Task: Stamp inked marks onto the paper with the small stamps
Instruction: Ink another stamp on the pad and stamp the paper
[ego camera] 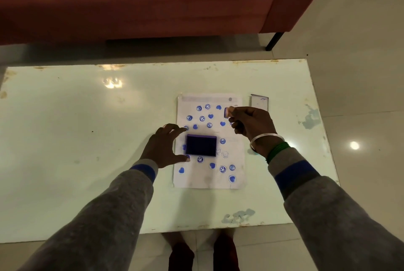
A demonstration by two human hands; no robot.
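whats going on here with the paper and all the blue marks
A person is stamping a sheet of paper on a pale table. The right hand holds a small stamp raised near the sheet's upper right edge, its blue face turned sideways. The left hand rests spread beside the open ink pad, which sits on the middle of the sheet. Many blue hearts and smiley faces already cover the sheet. A small lid-like piece lies just right of the sheet.
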